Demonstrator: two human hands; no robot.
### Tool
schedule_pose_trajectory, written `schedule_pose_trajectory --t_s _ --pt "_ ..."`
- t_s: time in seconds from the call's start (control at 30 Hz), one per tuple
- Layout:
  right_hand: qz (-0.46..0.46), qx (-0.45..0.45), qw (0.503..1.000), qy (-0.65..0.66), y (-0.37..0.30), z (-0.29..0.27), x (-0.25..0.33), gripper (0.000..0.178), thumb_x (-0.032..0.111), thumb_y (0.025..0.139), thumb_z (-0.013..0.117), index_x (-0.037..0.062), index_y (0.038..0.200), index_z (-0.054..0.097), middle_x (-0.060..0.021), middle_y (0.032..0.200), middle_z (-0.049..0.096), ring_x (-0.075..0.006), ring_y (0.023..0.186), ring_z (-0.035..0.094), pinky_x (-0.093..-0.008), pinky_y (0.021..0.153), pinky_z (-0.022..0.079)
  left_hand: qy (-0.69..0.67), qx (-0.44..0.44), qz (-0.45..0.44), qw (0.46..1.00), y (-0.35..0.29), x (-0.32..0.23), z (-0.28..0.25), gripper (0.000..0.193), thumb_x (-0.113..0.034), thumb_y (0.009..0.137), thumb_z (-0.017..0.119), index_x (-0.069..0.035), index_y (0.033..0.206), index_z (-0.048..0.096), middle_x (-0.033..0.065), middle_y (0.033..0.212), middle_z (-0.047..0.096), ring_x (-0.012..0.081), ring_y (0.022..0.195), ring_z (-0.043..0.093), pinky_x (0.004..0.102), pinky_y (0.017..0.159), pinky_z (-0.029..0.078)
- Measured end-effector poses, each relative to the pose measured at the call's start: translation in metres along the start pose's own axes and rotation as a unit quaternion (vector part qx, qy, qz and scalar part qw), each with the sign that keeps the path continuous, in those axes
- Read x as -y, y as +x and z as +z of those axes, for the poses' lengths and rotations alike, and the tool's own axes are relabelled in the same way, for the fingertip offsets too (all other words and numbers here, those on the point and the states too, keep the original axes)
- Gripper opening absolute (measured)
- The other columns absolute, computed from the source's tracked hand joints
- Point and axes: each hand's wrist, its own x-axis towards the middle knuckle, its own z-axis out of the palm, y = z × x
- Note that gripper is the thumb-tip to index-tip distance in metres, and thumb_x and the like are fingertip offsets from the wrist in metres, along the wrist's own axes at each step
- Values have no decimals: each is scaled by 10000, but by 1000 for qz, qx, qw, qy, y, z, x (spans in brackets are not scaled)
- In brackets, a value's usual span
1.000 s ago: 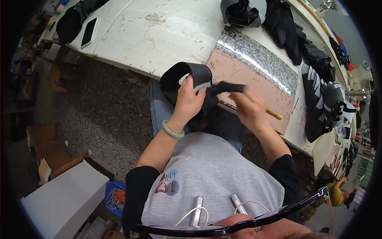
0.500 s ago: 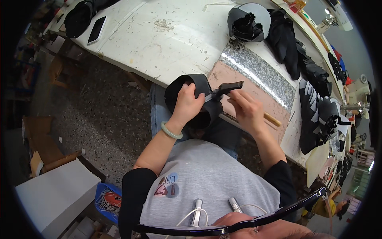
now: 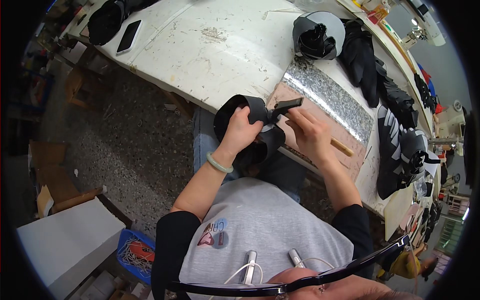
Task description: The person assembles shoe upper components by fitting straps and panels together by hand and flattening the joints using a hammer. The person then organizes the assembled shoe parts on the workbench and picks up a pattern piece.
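While steadying the black cuff-like piece [image 3: 241, 104] with the left hand [image 3: 240, 131], working close in at its right side with the right hand [image 3: 311, 134]. Compared with 1.0 s ago, bringing the right fingertips a little nearer to the left thumb; showing the dark flat-ended strip [image 3: 288, 106] far less blurred and slanted up to the right; also showing more of the piece's lower loop [image 3: 275, 140], bulging rightward. Probably means slower, finer handling where strip and piece meet. Holding the piece over the lap, just beside the near edge of the white table [image 3: 195, 75], left of the pink board [image 3: 350, 140].

Reaching up from the lower left with the left forearm, wearing 1 pale green bangle [image 3: 220, 164] near the wrist; clamping fingers and thumb on the cuff wall. Coming in from the lower right with the other forearm, passing the wooden handle [image 3: 342, 147]; bending the right fingers close together at the strip's lower side, but cannot tell whether truly gripping.
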Motion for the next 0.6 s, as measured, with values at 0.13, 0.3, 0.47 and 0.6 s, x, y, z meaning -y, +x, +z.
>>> schedule_pose_trajectory --t_s 0.13,0.3,0.47,0.6 --pt "40 -38 998 18 -5 -3 4 239 44 785 670 89 1018 637 -57 930 656 -247 761 647 -341 598 502 43 -4 -16 999 -4 -7 0 267 -100 713 662 59 902 561 233 928 540 372 849 550 413 756 465" --pt "163 -13 974 156 -16 -6 -20 317 37 802 688 42 1111 621 -87 932 667 -156 797 647 -308 643 512 85 -43 51 994 -17 -37 -7 229 -131 776 689 38 892 586 180 841 589 270 720 580 359 676 479" --pt "516 44 836 182 -34 -56 -65 397 102 825 693 -1 1192 580 -115 958 656 -212 802 593 -316 743 490 -58 -66 -24 996 -43 -46 -6 299 -256 860 690 24 809 600 62 648 571 89 576 458 270 541 417" --pt "129 -78 988 -20 -23 -60 -29 405 130 780 694 24 1159 603 -162 1102 603 -311 1025 529 -382 914 409 -150 -81 -22 985 -59 -78 2 286 -274 908 649 0 825 628 -66 684 530 6 632 381 187 530 313"
